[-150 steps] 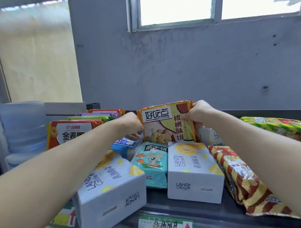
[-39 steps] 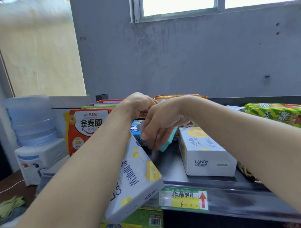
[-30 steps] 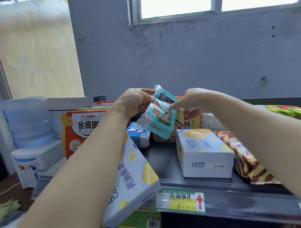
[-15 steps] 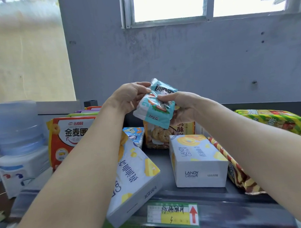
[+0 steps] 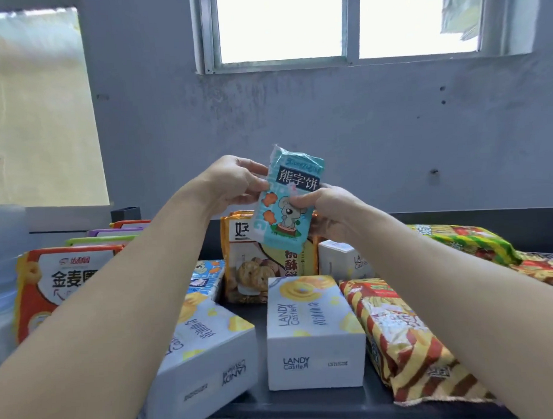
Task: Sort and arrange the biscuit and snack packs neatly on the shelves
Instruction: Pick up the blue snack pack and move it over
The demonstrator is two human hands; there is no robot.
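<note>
Above three boxes [image 5: 310, 327] [image 5: 204, 346] [image 5: 343, 260], two hands [image 5: 233, 185] [image 5: 331, 209] grip one pack [image 5: 289, 202].

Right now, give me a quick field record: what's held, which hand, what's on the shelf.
held: teal bear biscuit pack, upright, lifted above the shelf
grip: left hand on its left edge; right hand on its lower right
behind: yellow walnut biscuit pack, standing
front centre: white Landy box, lying flat
front left: second Landy box, skewed
right: striped snack bag, lying flat
left: orange ring-snack pack, standing
</note>
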